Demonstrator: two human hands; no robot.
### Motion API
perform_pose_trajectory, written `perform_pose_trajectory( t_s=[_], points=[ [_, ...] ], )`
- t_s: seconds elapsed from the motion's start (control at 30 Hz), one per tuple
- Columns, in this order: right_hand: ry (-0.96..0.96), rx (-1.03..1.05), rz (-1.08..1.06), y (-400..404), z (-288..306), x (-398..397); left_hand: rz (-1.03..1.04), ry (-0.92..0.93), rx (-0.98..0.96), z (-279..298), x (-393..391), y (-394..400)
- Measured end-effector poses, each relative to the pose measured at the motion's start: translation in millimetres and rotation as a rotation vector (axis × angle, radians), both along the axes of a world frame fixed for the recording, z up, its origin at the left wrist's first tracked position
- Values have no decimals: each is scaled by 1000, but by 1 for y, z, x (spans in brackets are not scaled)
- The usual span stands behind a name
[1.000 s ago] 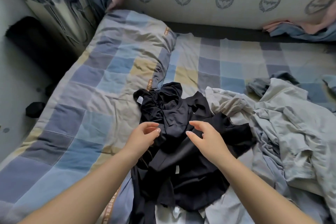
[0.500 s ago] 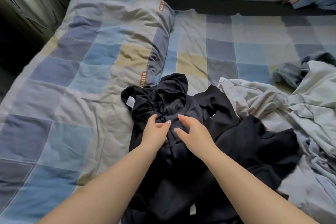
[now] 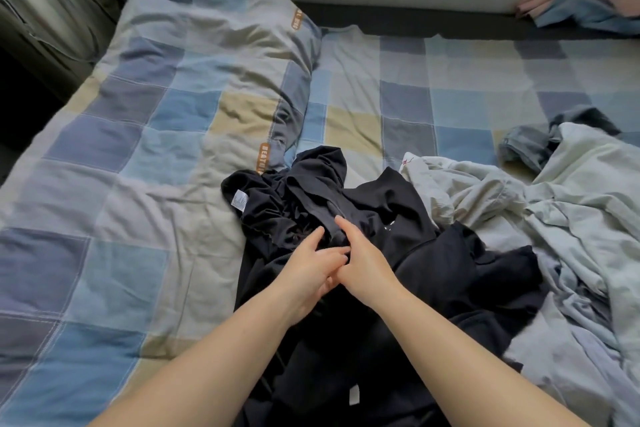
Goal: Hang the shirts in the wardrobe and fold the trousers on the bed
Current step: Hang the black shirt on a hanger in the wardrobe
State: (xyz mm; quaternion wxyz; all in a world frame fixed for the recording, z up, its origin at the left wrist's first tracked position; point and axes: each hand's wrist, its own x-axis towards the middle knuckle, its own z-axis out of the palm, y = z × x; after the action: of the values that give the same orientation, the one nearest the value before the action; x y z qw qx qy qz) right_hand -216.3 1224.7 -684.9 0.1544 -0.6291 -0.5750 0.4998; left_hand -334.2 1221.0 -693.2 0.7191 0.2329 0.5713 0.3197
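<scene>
Both our left hand [image 3: 313,263] and right hand [image 3: 363,262] pinch a ridge of the black garment [image 3: 426,253], heaped just right of the checked duvet [image 3: 156,166], its length trailing toward us.

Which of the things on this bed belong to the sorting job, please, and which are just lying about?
Job:
black garments, both hands on them: left hand, right hand
pale garments
grey garment

Lying about:
checked duvet
pink and blue cloth

Free quilt [image 3: 131,156] left; clothes heap [image 3: 554,218] rt.
</scene>
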Motion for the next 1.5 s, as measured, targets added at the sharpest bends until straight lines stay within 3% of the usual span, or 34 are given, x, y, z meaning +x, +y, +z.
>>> perform_pose_trajectory(
  t_s=[0.13,0.23,0.37,0.6,0.77,1.0,1.2,1.37,1.5],
  points=[
    [9,144,-72,-28,43,11,-157,-9,113,46,-1,-21],
    [4,251,-63,-53,84,23,-326,195,239,98,2,-37],
    [35,379,-113,-89,157,42,-399,514,501,181,20,-66],
    [233,612,-177,-145,319,86,-544,720,922,311,44,-99],
    [370,704,-309,-173,415,115,-637,717,1012,387,71,-122],
    [464,834,-491,-215,514,147,-804,673,1125,434,112,-156],
    [346,995,-627,-280,568,160,-877,721,1251,454,143,-187],
    [277,1124,-879,-354,597,169,-1029,713,1413,463,154,-212],
    [123,1168,-1088,-424,604,181,-975,556,1566,480,171,-236]
  ],
)
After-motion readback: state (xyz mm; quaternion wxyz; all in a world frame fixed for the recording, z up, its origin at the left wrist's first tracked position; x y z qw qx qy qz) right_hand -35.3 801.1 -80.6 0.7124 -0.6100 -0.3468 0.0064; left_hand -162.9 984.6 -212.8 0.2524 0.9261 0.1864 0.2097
